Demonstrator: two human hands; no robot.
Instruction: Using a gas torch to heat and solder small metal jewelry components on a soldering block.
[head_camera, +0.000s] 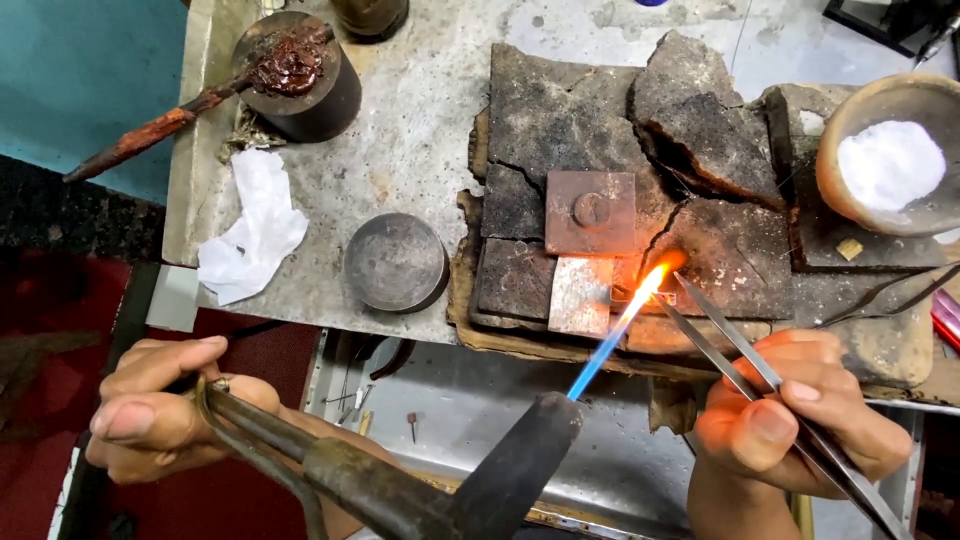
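The left hand (160, 405) is closing its fingers around the handle of a dark metal torch (400, 480), whose nozzle is pointing up toward the near edge of the workbench (420, 130). A thin blue flame (612, 335) is running from the nozzle and turning orange where it is meeting a small workpiece (632, 296), too small and bright to make out, lying on the cracked, charred soldering blocks (600, 150) near their front edge. The right hand (795, 415) is pinching a pair of long steel tweezers (745, 365) between thumb and fingers, and their tips are reaching in just beside the glowing spot. A square metal plate (590, 212) is sitting on the blocks just behind the flame. At the bench's right edge a clay bowl (870, 100) is holding white powder (890, 163). Toward the left, a round metal dish (396, 262) is resting near the front edge, crumpled white paper (250, 230) is lying at the front left corner, and a dark cylinder topped with reddish wax (295, 75) is standing at the back left.
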